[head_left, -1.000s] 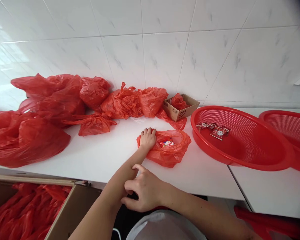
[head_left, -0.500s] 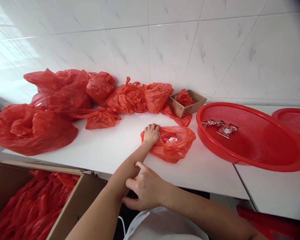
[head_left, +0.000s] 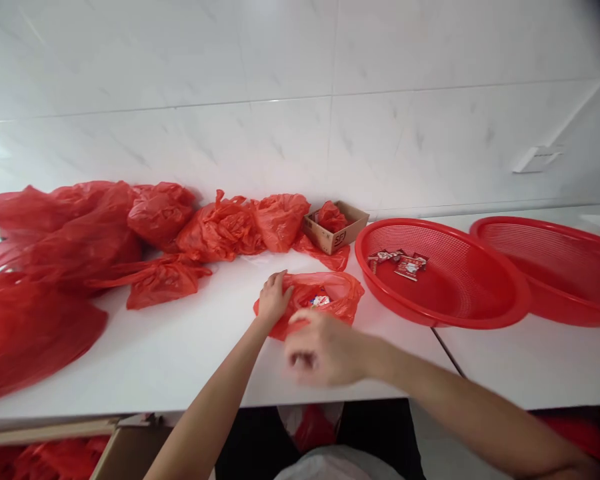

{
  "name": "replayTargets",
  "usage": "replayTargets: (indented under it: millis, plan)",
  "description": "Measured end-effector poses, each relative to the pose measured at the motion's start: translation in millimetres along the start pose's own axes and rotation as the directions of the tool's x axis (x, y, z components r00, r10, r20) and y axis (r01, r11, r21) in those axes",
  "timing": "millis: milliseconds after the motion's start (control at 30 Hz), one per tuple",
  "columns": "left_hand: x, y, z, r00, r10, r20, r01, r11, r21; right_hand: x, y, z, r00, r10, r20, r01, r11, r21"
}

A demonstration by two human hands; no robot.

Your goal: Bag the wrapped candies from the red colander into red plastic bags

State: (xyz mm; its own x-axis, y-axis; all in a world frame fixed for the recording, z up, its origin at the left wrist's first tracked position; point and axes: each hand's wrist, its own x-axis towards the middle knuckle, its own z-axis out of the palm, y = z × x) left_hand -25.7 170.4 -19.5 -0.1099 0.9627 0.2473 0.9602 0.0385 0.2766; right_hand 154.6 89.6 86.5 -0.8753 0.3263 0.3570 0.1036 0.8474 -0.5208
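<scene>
A red plastic bag [head_left: 347,293] lies with its mouth spread on the white table, small colourful wrapped packets [head_left: 321,300] inside it. At its left rim, my left hand [head_left: 274,299] is closed on the plastic. My right hand [head_left: 325,350] hovers over the bag's near edge, its fingers curled and smeared by motion; whether anything is in them cannot be made out. To the right stands a red plastic basket [head_left: 480,287] with a few small wrapped packets [head_left: 409,265] at its left side.
Several filled red bags [head_left: 220,230] line the wall on the left, and a flat red bag [head_left: 165,283] lies before them. A small cardboard box [head_left: 347,235] sits behind my bag. A second red basket [head_left: 555,267] is far right. Below left, a large carton [head_left: 135,453] holds red bags.
My right hand has left my left forearm and moved up and right to the bag's near edge. The view has swung right. My left hand stays at the bag's left rim.
</scene>
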Motion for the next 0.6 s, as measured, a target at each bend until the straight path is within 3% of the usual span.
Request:
replayTargets:
  millis: [67,100,167,233,300,400,467,533,600]
  plan:
    - [-5.9,-8.5,-13.8,0.998,-0.059,0.000,0.059,0.998,-0.021,-10.4,27.0,-60.7,0.953,0.257,-0.159,-0.282,0.945,-0.167]
    - [-9.1,-13.0,-20.5,0.995,-0.103,-0.002,0.103,0.994,-0.021,-17.0,43.8,-89.9,0.891,0.395,-0.222,-0.443,0.865,-0.236]
    - [-15.3,-21.0,-32.2,0.983,-0.183,-0.002,0.183,0.983,-0.013,-33.1,82.5,-138.1,0.693,0.659,-0.292,-0.719,0.595,-0.359]
    - [-20.5,-25.6,-40.9,0.973,-0.231,0.011,0.231,0.973,-0.013,-52.5,122.6,-167.4,0.566,0.766,-0.305,-0.809,0.447,-0.381]
    - [-25.1,-26.5,-47.7,0.969,-0.246,0.034,0.247,0.968,-0.036,-72.9,157.1,-177.7,0.454,0.848,-0.272,-0.859,0.337,-0.384]
    - [-32.8,-23.2,-58.7,0.966,-0.250,0.071,0.257,0.958,-0.127,-97.3,191.8,-171.2,0.326,0.924,-0.200,-0.896,0.234,-0.378]
    - [-40.0,-19.5,-68.1,0.963,-0.247,0.111,0.266,0.937,-0.225,-105.8,205.8,-163.2,0.295,0.940,-0.175,-0.901,0.212,-0.379]
    - [-48.7,-15.3,-78.2,0.959,-0.225,0.172,0.271,0.905,-0.328,-108.8,215.6,-157.9,0.296,0.942,-0.159,-0.896,0.216,-0.387]
    - [-57.9,-11.6,-87.1,0.943,-0.210,0.260,0.321,0.782,-0.534,-108.7,222.7,-156.2,0.312,0.940,-0.136,-0.888,0.237,-0.395]
